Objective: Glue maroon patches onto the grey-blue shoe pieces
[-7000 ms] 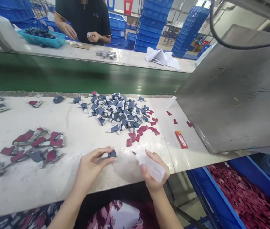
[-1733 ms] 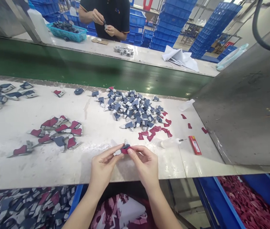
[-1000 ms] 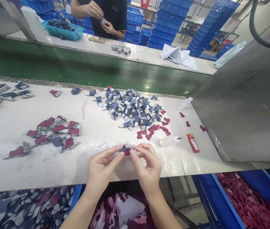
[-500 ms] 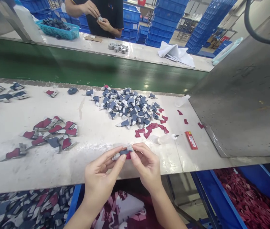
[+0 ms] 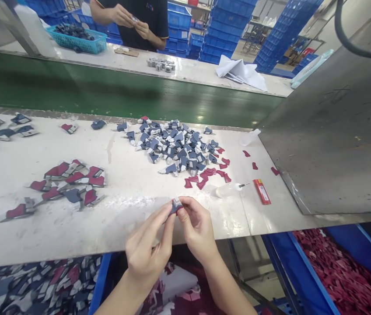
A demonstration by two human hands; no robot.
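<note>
Between my fingertips, just above the table's front edge, is a small grey and navy plastic part (image 5: 176,204) with a dark red strip along its lower side. My left hand (image 5: 149,240) pinches it from the left, hiding much of it. My right hand (image 5: 198,229) grips its right end between thumb and fingers. Beyond my hands lies a heap of navy and grey parts (image 5: 179,146). Loose dark red pieces (image 5: 205,175) lie along the heap's near right side. To the left is a group of parts with red faces (image 5: 69,179).
A needle-tipped bottle (image 5: 228,190) and a red lighter (image 5: 262,191) lie to the right, near a metal panel (image 5: 336,131). Blue bins of parts (image 5: 105,280) and red pieces (image 5: 313,280) stand below the table. Across the green belt (image 5: 123,92), a co-worker (image 5: 133,22) handles a small part.
Both hands have turned the part, so its grey end now points up and toward the far side. My left hand has shifted right, closer to my right hand.
</note>
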